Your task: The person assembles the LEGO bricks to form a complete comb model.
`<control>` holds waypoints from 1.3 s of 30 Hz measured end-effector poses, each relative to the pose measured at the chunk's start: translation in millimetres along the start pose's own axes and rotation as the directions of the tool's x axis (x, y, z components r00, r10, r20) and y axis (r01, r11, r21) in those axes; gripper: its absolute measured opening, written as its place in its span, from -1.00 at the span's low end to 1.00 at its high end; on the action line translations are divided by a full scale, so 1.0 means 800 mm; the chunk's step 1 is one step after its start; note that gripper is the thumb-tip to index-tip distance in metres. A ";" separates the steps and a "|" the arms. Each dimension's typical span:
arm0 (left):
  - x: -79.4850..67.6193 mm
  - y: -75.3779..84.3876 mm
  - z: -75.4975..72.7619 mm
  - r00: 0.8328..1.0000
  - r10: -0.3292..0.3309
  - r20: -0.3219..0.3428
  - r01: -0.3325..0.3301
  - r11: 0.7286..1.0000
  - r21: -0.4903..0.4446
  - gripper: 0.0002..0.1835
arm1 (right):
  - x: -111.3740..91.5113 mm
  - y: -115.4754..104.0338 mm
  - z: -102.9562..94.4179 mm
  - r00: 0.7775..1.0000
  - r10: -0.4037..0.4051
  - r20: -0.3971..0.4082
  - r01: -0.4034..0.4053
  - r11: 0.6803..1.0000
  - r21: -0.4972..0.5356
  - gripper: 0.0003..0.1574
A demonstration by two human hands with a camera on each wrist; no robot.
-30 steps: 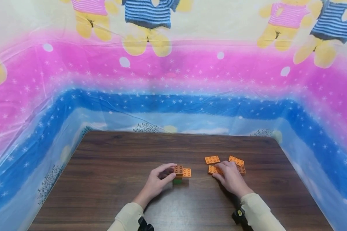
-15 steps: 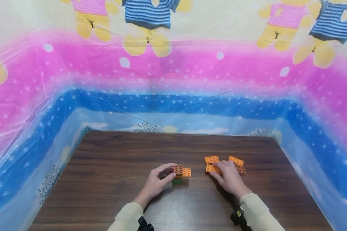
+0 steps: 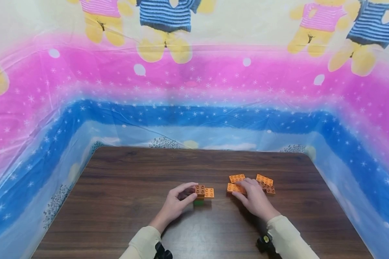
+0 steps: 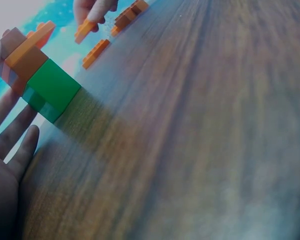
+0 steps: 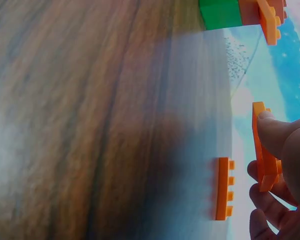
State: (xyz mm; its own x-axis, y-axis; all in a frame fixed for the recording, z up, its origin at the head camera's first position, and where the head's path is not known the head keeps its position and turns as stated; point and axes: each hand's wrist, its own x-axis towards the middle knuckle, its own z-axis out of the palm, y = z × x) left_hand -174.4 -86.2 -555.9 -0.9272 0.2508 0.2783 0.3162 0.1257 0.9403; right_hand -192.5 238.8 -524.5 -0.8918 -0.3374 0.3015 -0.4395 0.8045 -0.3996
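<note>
In the head view my left hand [image 3: 175,205] holds a small stack of toy building bricks, thumb and index finger on its brown top brick [image 3: 200,190]. An orange flat brick [image 3: 209,192] sticks out of the stack to the right. At the bottom a green brick [image 4: 54,89] stands on the table in the left wrist view. My right hand [image 3: 257,201] pinches another orange flat brick [image 5: 264,155] between thumb and fingers. The right wrist view shows that brick raised off the tabletop.
Behind the right hand lies a loose orange flat brick [image 3: 236,178]. Farther right, another orange brick [image 3: 264,179] lies against a brown brick [image 3: 271,189]. The wooden table [image 3: 133,172] is bordered by a printed cloth backdrop [image 3: 194,118].
My right hand has moved slightly left with the orange flat brick, lifting it from among the loose bricks. The left hand and the stack have stayed in place.
</note>
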 end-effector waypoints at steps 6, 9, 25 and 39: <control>-0.001 -0.001 0.000 1.000 -0.006 0.000 0.006 1.000 0.003 -0.62 | 0.003 -0.013 -0.004 0.999 -0.029 -0.014 0.029 0.999 0.026 -0.49; -0.001 0.000 0.000 1.000 -0.009 -0.004 0.009 1.000 0.003 -0.62 | 0.005 -0.020 -0.007 0.998 -0.046 -0.030 0.047 0.999 0.028 -0.49; -0.002 0.002 0.000 1.000 -0.004 -0.006 0.004 1.000 -0.003 -0.63 | 0.015 -0.044 -0.015 0.996 -0.071 -0.049 0.074 0.995 0.061 -0.52; -0.001 0.002 0.001 1.000 -0.007 -0.011 0.007 1.000 0.005 -0.62 | 0.026 -0.067 -0.016 0.988 -0.137 -0.071 0.144 0.984 0.105 -0.50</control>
State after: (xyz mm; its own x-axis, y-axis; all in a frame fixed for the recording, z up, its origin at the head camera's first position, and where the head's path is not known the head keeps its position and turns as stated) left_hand -172.9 -85.6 -554.4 -0.9314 0.2397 0.2740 0.3108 0.1317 0.9413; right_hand -185.6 194.9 -485.4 -0.8131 -0.4091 0.4143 -0.5724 0.6918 -0.4402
